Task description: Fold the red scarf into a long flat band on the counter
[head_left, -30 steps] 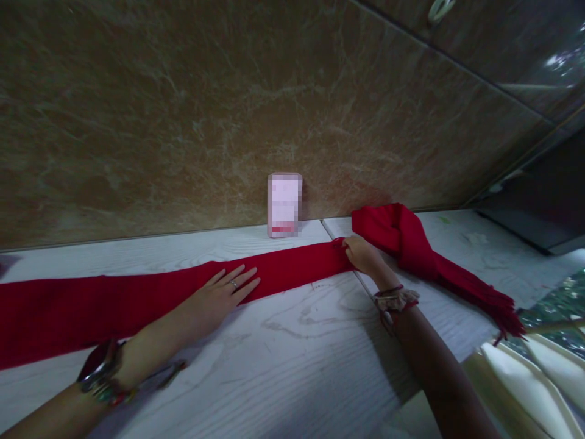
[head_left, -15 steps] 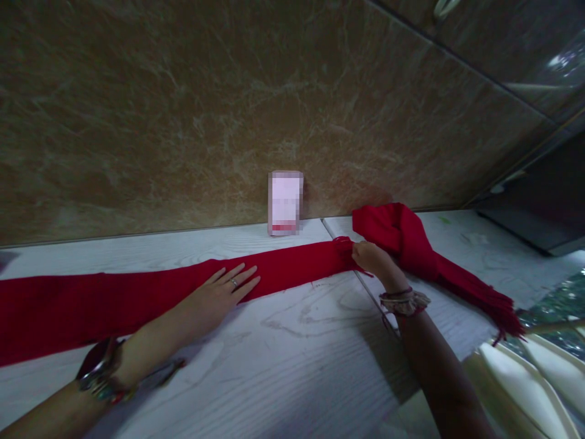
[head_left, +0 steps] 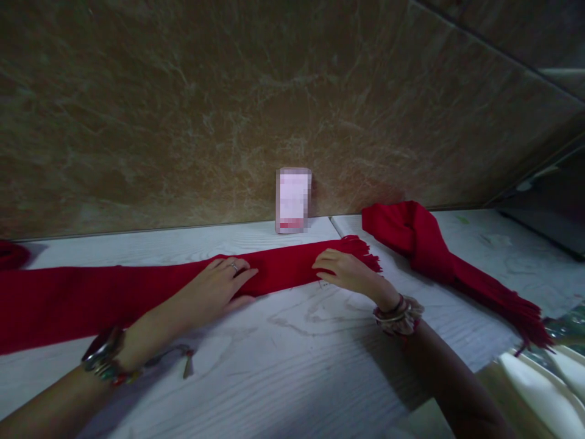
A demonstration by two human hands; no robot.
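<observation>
A long red scarf lies flat across the white wood-grain table, its fringe at the right end. On its middle rests my left hand, fingers slightly bent and thumb apart, gripping nothing. My right hand lies over the scarf close to the fringe, with its fingers a little curved and apart. Some of the cloth beneath both hands is hidden. To the right of my right hand, a second red scarf lies folded and bunched, with its fringe toward the table's right edge.
A pale pink phone-like rectangle, its face blurred, leans against the brown marbled wall. More red cloth shows at the far left. A seam divides the white tabletop. Cream chair-like shapes stand beyond the lower right edge.
My right hand has let go of the fringe and moved left onto the scarf. My left hand's fingers have bent more. The view has shifted slightly.
</observation>
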